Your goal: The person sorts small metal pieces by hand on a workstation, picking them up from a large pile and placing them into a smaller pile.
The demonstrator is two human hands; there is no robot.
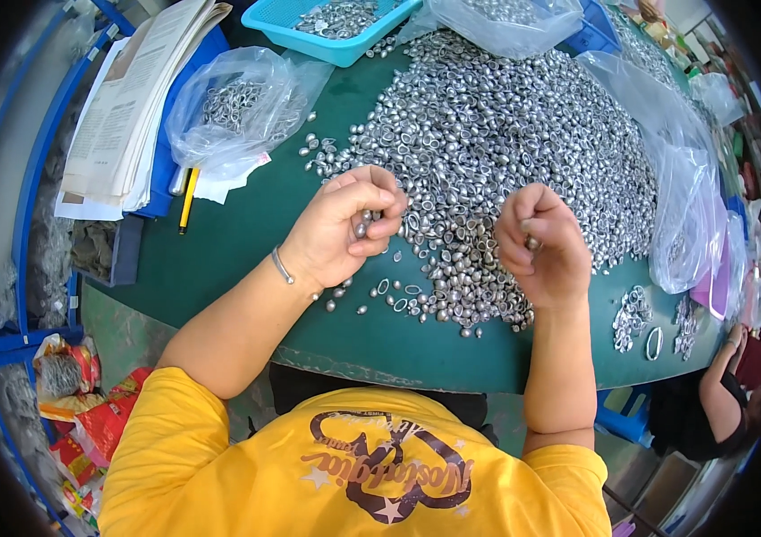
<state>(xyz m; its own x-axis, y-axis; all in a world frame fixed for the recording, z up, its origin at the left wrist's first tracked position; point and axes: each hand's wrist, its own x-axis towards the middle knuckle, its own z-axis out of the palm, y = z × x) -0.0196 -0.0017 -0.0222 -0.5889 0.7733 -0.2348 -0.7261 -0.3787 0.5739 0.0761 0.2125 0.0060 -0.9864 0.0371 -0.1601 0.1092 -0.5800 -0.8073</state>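
Observation:
A wide heap of small silver-grey oval metal pieces (514, 134), some solid and some open rings, covers much of the green table (201, 242). Over the heap's near left edge, my left hand (340, 219) is curled around several rounded metal pieces (365, 224), which show between its fingers. A thin bangle sits on that wrist. My right hand (552, 246), above the heap's near right side, has its fingers bent in and pinches a small metal piece (532, 242). Several stray pieces (344, 291) lie below my left hand.
At the back are a turquoise basket (282, 32) and a plastic bag (505, 40), both with metal pieces. Another bag (242, 103), stacked papers (125, 116) and a yellow pen (188, 201) lie left. Rings (633, 313) sit right, near another person's arm (718, 394).

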